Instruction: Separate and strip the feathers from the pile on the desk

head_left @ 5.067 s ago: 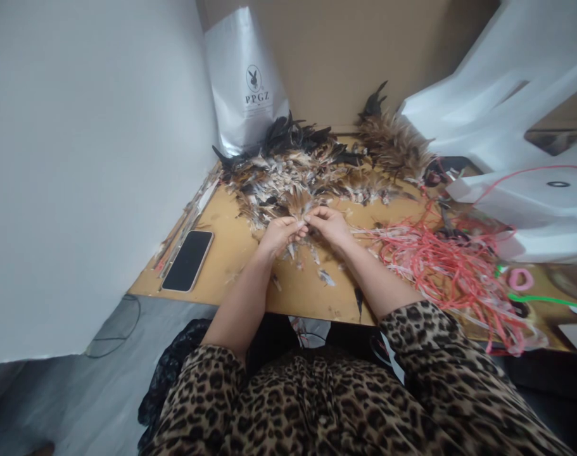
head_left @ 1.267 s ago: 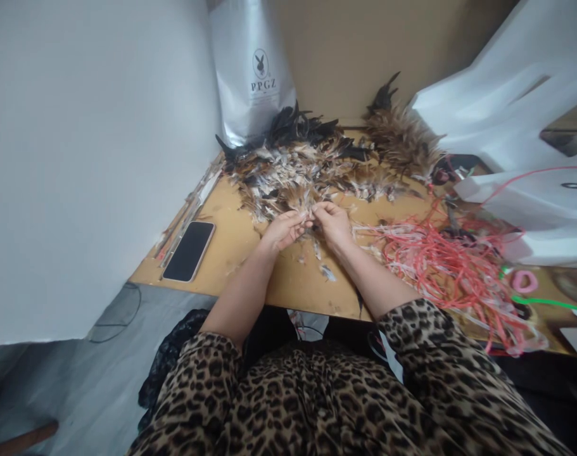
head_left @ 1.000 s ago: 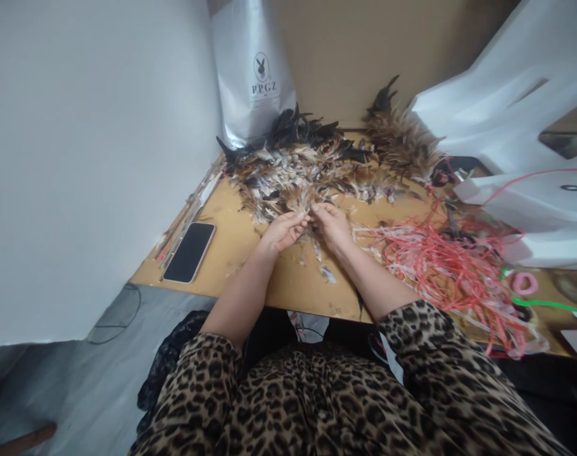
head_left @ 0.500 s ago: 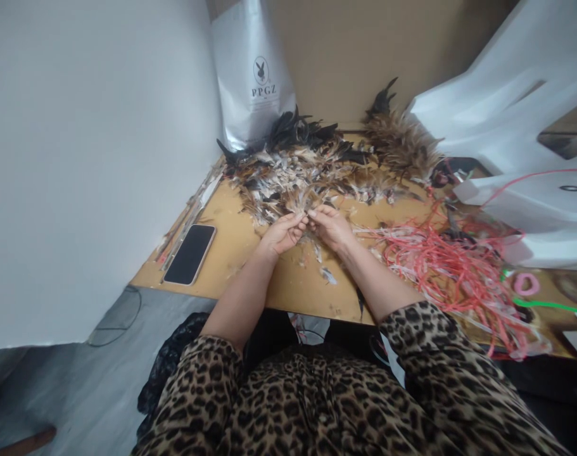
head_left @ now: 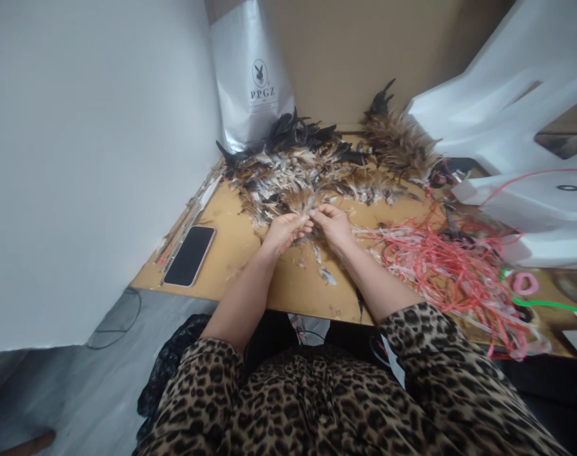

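Note:
My left hand (head_left: 285, 234) is closed, thumb and finger pinching the base of a small fan of brown feathers (head_left: 298, 200). Close beside it, my right hand (head_left: 333, 228) pinches at the same spot; whatever lies between its fingertips is too small to make out. Just beyond both hands spreads a pile of loose feathers (head_left: 288, 170), brown and whitish, with black ones along its back. A few feather scraps (head_left: 327, 276) lie on the table below my wrists.
A phone (head_left: 190, 255) lies on the table (head_left: 240, 266) at the left, near thin sticks. Right of my hands is a tangle of red and white strips (head_left: 450, 266). A brown feather bundle (head_left: 402, 142), a silver bag (head_left: 254, 82) and white plastic bags (head_left: 507, 120) stand behind.
My fingertips have shifted slightly at the feathers' base, the right hand turning a little and its fingers curling. The feathers stay in the left hand's pinch.

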